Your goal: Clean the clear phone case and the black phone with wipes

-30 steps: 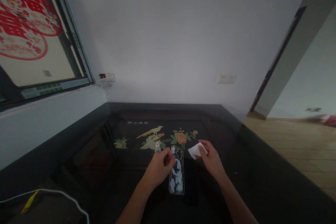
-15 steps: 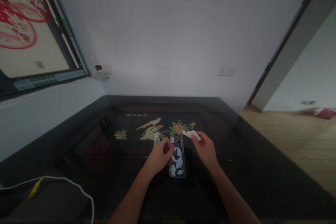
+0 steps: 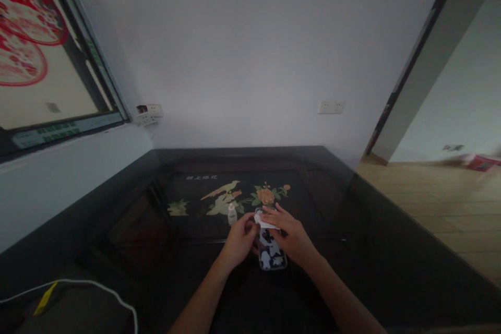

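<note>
A clear phone case [image 3: 273, 260] with white and dark patches lies over the dark table in front of me. My left hand [image 3: 239, 237] is closed at its left edge, thumb and fingers gripping the side. Over the upper part of the case, my right hand [image 3: 290, 234] presses a folded white tissue [image 3: 266, 223], its fingers reaching across it. The tissue and fingers hide the top of the case. Just beyond my left hand stands a small clear bottle [image 3: 232, 214] with a whitish cap, upright.
The glossy black table [image 3: 352, 282] carries a printed bird and flowers [image 3: 266, 196]. A white cable [image 3: 97, 284] with a yellow tag [image 3: 46, 298] runs along the near left. A wall with a socket [image 3: 331, 107] rises behind, and a window [image 3: 66, 99] is at the left.
My right hand has moved left and down, bringing the tissue from beside the case onto its upper part. My left hand now grips the case's side, and the case is slightly tilted.
</note>
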Demonstrator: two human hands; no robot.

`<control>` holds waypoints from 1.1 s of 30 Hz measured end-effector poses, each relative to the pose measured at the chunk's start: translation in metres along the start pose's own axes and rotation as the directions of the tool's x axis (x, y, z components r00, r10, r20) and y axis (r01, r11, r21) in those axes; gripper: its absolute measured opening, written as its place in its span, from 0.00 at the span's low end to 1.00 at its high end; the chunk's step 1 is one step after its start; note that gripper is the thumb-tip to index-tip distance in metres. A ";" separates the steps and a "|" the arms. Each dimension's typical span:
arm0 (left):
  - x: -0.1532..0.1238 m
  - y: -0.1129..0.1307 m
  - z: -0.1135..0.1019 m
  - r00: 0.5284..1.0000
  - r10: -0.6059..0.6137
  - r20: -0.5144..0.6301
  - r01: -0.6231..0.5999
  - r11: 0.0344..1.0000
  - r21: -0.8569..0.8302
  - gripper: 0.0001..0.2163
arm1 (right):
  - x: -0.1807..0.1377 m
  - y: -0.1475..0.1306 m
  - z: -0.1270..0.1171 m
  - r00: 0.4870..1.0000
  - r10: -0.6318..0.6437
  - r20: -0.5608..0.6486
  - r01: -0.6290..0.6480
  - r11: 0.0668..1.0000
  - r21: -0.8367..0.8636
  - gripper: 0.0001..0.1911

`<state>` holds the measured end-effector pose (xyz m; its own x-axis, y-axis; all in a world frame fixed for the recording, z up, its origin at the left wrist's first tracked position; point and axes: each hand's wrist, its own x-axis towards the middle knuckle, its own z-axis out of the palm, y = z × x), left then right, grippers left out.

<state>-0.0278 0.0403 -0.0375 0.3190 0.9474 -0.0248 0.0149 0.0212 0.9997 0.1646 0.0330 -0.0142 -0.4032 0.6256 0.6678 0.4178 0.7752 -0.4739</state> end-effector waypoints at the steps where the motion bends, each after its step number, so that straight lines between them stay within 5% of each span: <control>1: 0.001 -0.001 -0.001 1.000 -0.005 0.003 0.005 1.000 -0.015 0.23 | -0.002 -0.001 0.000 1.000 0.006 0.017 -0.006 1.000 -0.005 0.21; 7: 0.003 -0.002 -0.002 0.996 0.028 -0.088 -0.027 1.000 0.008 0.21 | -0.016 -0.009 0.000 0.987 0.160 0.015 -0.159 0.986 -0.041 0.09; 11: 0.005 -0.003 -0.003 0.990 0.032 -0.138 -0.030 0.999 0.021 0.21 | -0.013 -0.017 -0.004 0.963 0.262 0.068 -0.266 0.963 0.052 0.10; 15: 0.005 -0.004 -0.004 0.989 0.055 -0.139 -0.053 0.998 0.013 0.20 | -0.003 -0.015 -0.003 0.874 0.482 0.061 -0.479 0.833 0.277 0.16; 18: 0.003 -0.001 -0.002 0.992 0.000 -0.124 -0.004 0.999 -0.039 0.18 | 0.004 -0.007 -0.002 0.776 0.620 -0.114 -0.519 0.732 0.442 0.19; 21: 0.001 0.001 0.000 0.993 -0.075 -0.094 0.068 0.994 -0.082 0.17 | 0.006 0.001 -0.002 0.711 0.631 -0.310 -0.436 0.742 0.510 0.19; 24: 0.000 0.001 0.002 0.993 -0.079 -0.083 0.071 0.993 -0.095 0.15 | 0.004 0.004 -0.002 0.770 0.558 -0.310 -0.386 0.794 0.470 0.17; 29: 0.000 0.004 0.001 0.993 -0.044 -0.112 0.031 0.993 -0.118 0.16 | 0.000 0.002 0.004 0.934 0.340 -0.114 -0.296 0.910 0.289 0.16; 33: 0.001 0.005 0.000 0.989 -0.084 -0.120 0.070 0.991 -0.116 0.21 | 0.000 0.000 0.006 0.981 0.193 0.027 -0.195 0.963 0.189 0.20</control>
<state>-0.0278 0.0413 -0.0328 0.2003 0.9738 -0.1075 -0.0726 0.1242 0.9896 0.1596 0.0340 -0.0180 -0.3373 0.7655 0.5479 0.3268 0.6410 -0.6945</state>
